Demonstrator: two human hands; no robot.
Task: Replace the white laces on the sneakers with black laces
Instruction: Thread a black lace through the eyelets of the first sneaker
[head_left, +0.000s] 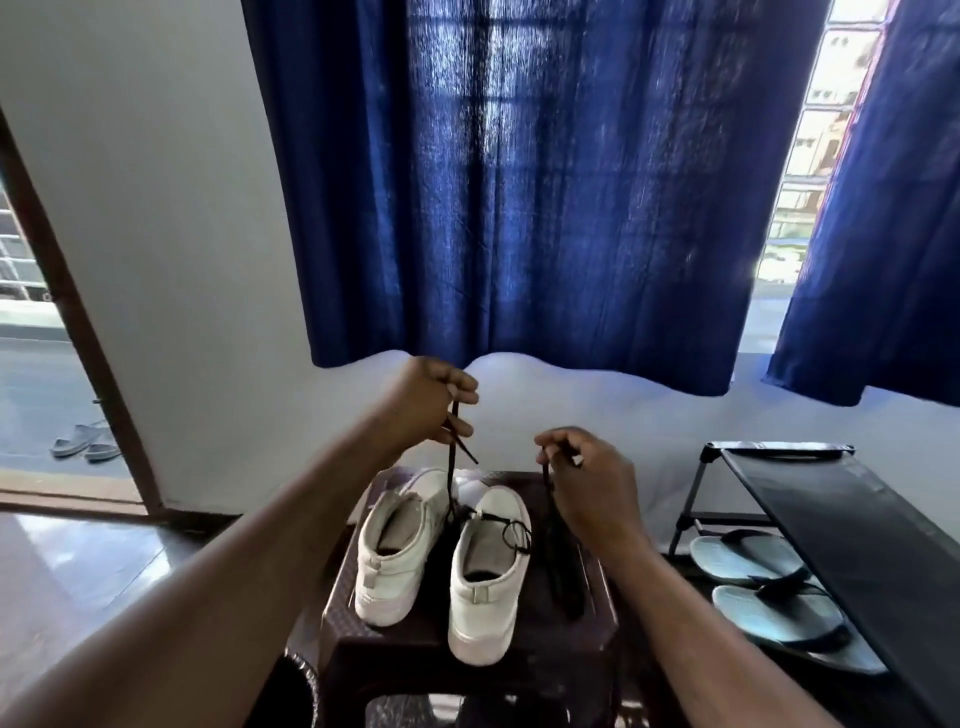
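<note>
- The toes of both white sneakers lie far from the camera and are partly hidden; whether the left sneaker carries any lace cannot be told.
- The left hand is raised above the shoes, thumb and fingers pinching a black lace near its tip. The short end sticks out below the fingers.
- That lace runs straight down to the front of the right sneaker, where a small black loop lies by its right edge. The eyelets it passes through are too small to make out.
- The right hand, lower and to the right, pinches a dark strand that drops onto the right side of the stool. Whether it is the other end of the same lace or a separate one cannot be told.
- Both sneakers stand side by side on a dark brown stool, heels toward the camera. Their openings show only dark insoles.
- The stool's near edge and legs are cut off by the frame.
- On the right, a black shoe rack is cut off at the frame edge. Its lower shelf holds grey-blue flip-flops.
- A blue curtain covers most of the window beyond.
- Far left, past an open doorway, a pair of grey sandals lies on the ground.
</note>
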